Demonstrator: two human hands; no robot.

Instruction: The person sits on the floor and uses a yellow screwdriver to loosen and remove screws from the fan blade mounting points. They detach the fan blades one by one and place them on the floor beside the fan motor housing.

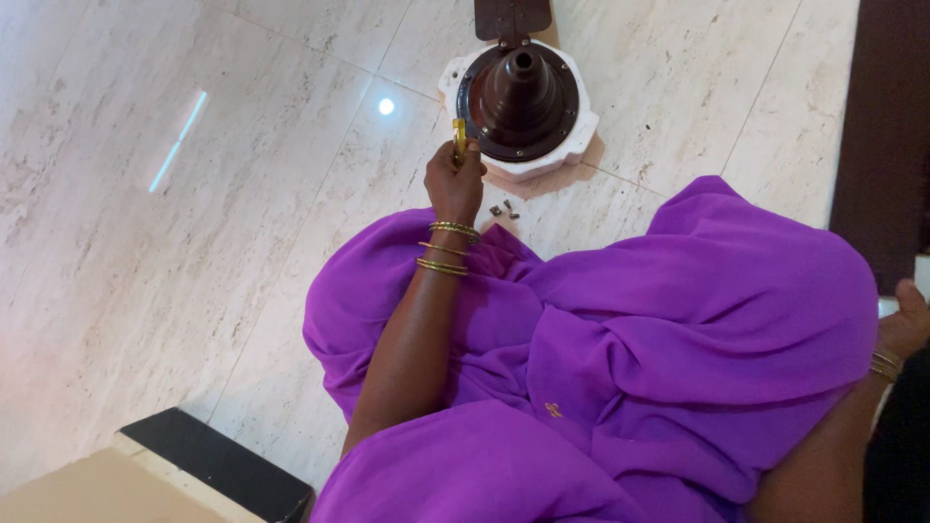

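My left hand [453, 182] is closed around a yellow-handled screwdriver [459, 136] whose tip meets the left edge of a dark brown ceiling fan motor [520, 97] lying on the floor. The motor has a brown cone at its centre and a white rim [578, 140]. A brown fan blade [511, 16] sticks out from its far side. Two or three small dark screws [503, 208] lie on the tiles just right of my wrist. My right hand [909, 320] rests at the far right edge, half out of view, fingers loosely curled, holding nothing that I can see.
I sit on a pale marble floor [194, 242], purple cloth [678, 339] over my lap. A dark step edge [218, 465] lies at the lower left. A dark brown panel [886, 126] runs along the right side.
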